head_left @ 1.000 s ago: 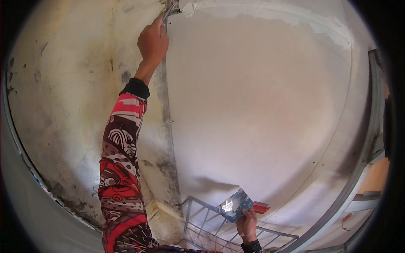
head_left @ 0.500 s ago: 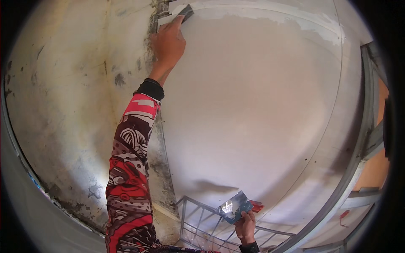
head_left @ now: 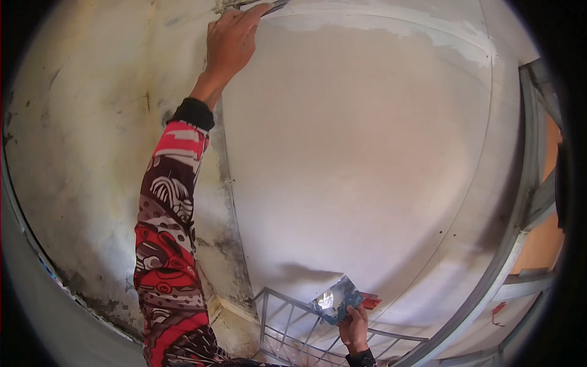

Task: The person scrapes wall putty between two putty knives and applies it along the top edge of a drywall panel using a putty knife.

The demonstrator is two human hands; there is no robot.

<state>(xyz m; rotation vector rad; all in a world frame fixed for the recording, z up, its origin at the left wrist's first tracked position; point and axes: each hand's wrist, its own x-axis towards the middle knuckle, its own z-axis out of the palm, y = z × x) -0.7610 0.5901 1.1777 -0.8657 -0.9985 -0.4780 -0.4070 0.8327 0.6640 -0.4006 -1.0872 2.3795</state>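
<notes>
- A thin, grey, flat-bladed scraper [head_left: 278,6] is gripped by the bare left hand [head_left: 231,43], its fingers closed; the blade is held just beyond the fingertips, partly cut off by the upper edge of view.
- A dark, square, shiny metal plate [head_left: 342,304] smeared with pale material is held by the right hand [head_left: 353,327], the thumb and fingers closed on its near corner; a red piece [head_left: 370,301] is seen just beside those fingers, and how it is joined cannot be told.
- To the right of and below the left hand, a broad, smooth, off-white panel [head_left: 361,134] is spread.
- Just right of the scraper, the panel's top is crossed by a ragged band of brighter white coating [head_left: 373,17].
- To the left of the left hand, a yellowish, blotched plaster surface [head_left: 92,140] is marked by dark patches and cracks.
- Beneath the left hand, the join of both surfaces is lined by a grimy grey strip [head_left: 232,226].
- Behind and left of the right hand, a grey barred metal railing [head_left: 263,318] is seen.
- Well right of both hands, a grey metal frame [head_left: 518,235] is bordered by an orange-brown board [head_left: 538,251].
</notes>
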